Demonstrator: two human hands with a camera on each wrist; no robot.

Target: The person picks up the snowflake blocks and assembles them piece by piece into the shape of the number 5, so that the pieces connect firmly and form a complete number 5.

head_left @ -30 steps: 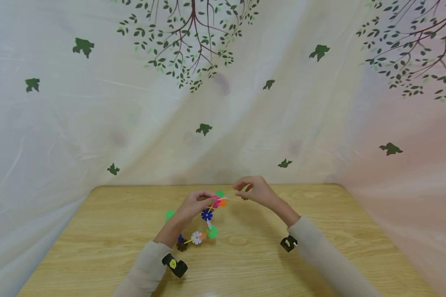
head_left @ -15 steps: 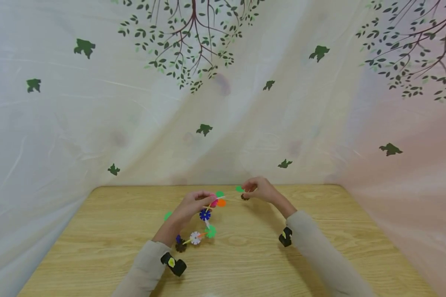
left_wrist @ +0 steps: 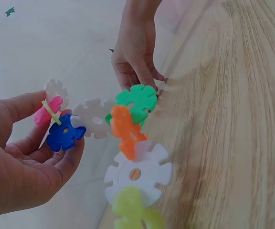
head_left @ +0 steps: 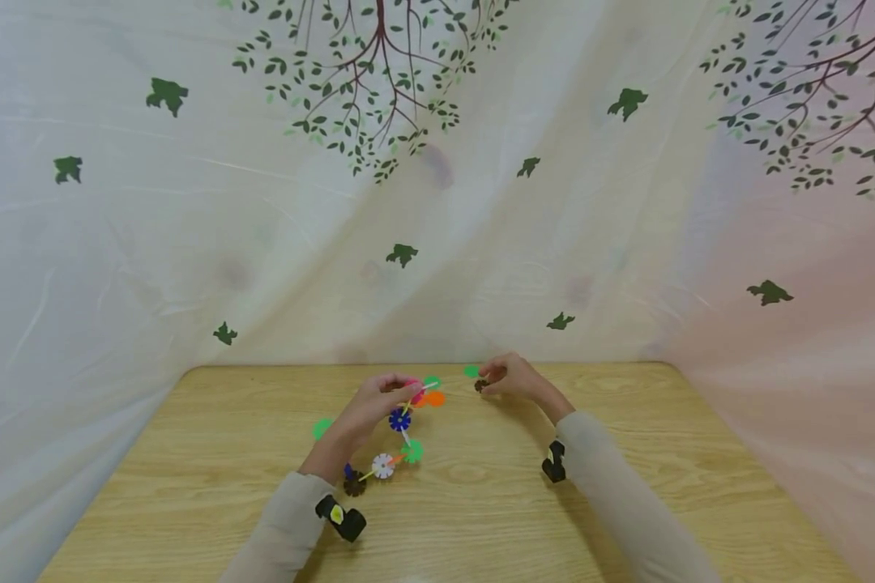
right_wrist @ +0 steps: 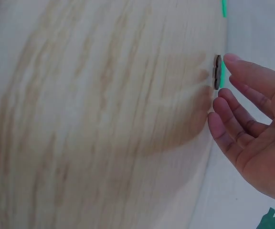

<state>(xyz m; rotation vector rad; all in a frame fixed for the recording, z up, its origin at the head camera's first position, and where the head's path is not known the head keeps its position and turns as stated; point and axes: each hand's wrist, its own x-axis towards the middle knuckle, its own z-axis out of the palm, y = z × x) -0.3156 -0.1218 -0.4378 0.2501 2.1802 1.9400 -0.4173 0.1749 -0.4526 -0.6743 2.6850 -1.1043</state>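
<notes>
My left hand (head_left: 368, 411) pinches one end of a chain of interlocking plastic snowflake discs, its thumb and fingers on the pink disc (left_wrist: 48, 110). Slotted into that are a white disc (left_wrist: 56, 90), a small yellow one and a blue disc (left_wrist: 66, 133). From there the chain runs down through white, green (left_wrist: 136, 102), orange (left_wrist: 123, 125), white (left_wrist: 149, 174) and yellow (left_wrist: 132, 210) pieces toward the wrist. Low over the far table, my right hand (head_left: 516, 377) has its thumb and fingers spread around a loose brown disc (right_wrist: 217, 71), fingertips right at its edge.
Behind the brown disc lies a loose green disc (head_left: 471, 371) near the table's back edge. Loose orange discs (head_left: 434, 398) and a green disc (head_left: 432, 382) lie beyond the chain. Another green disc (head_left: 322, 428) is left of my left wrist. A printed curtain (head_left: 299, 267) hangs behind the table (head_left: 554, 518).
My right hand has moved slightly right and lowered to the brown disc. The left hand keeps its pinch on the chain, shifting a little left.
</notes>
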